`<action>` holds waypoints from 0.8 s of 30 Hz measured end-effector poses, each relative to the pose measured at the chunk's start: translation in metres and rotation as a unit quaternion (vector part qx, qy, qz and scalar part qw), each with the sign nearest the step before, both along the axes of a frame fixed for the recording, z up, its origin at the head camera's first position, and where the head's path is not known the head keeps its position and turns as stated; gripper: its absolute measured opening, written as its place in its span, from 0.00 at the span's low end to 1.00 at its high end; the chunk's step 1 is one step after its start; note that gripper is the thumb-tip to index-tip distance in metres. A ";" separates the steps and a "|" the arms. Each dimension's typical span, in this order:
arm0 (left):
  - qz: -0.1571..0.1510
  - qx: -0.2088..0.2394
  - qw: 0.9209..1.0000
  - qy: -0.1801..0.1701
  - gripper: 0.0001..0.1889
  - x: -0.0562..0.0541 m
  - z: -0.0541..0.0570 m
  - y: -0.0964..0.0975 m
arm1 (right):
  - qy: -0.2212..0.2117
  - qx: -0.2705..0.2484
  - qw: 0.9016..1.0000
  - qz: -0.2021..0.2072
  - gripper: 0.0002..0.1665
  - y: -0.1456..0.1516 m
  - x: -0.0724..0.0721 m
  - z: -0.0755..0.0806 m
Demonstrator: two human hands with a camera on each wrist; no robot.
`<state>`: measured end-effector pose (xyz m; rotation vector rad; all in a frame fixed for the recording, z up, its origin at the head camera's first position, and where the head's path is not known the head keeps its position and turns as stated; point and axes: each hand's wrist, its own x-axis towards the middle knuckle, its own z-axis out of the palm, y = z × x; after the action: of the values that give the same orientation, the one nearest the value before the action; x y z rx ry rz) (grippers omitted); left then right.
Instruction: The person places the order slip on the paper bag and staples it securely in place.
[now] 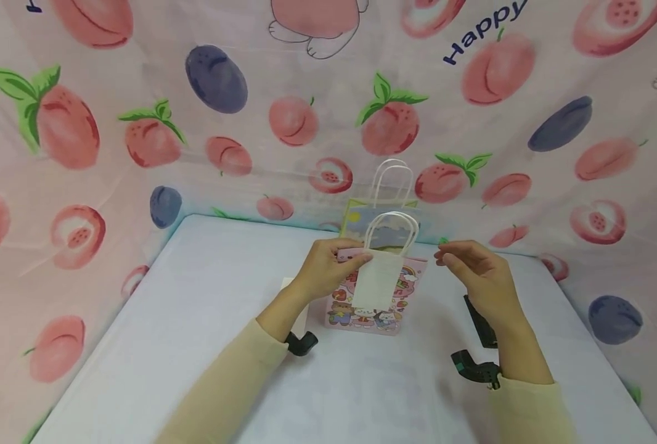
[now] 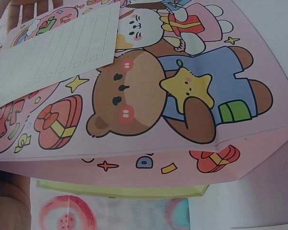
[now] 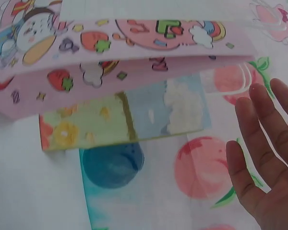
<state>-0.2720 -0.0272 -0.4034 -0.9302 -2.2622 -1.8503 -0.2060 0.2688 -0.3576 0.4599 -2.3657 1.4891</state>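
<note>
one peach-print cloth (image 1: 228, 154) backs the white tbl (image 1: 140, 345). pink cartoon gift bag (image 1: 370, 320) w/ white handles is approx mid-tbl, in front of landscape-print bag (image 1: 356, 225). l. hand (image 1: 325, 265) pinches pink bag's top edge; r. hand (image 1: 481, 274) is apart to the r., fingers loose & slightly bent. checklist sheet (image 1: 375, 283) w/ tick boxes sits vs. pink bag's front, l. thumb at its corner.
</note>
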 end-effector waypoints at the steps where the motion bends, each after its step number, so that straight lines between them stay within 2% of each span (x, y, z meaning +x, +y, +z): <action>1: 0.001 -0.001 1.000 -0.001 0.11 0.000 0.000 0.000 | -0.003 0.013 1.000 -0.008 0.13 0.002 0.001 0.001; 8: 0.003 -0.006 1.000 0.012 0.10 -0.002 0.006 0.001 | -0.040 0.083 0.994 -0.061 0.15 0.019 0.004 0.006; 14: 0.001 -0.006 1.000 -0.009 0.10 -0.001 0.005 0.001 | -0.085 0.171 0.976 -0.103 0.21 0.029 0.007 0.008; 17: -0.002 -0.004 1.000 -0.019 0.10 0.001 0.005 0.001 | -0.101 0.203 0.968 -0.111 0.22 0.032 0.009 0.007; 24: -0.002 0.005 1.000 -0.023 0.10 0.003 0.005 -0.001 | -0.126 0.240 0.957 -0.105 0.27 0.042 0.006 0.005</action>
<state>-0.2689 -0.0280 -0.3985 -0.9018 -2.2755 -1.9024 -0.2005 0.3111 -0.3530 0.1179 -2.8780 0.9176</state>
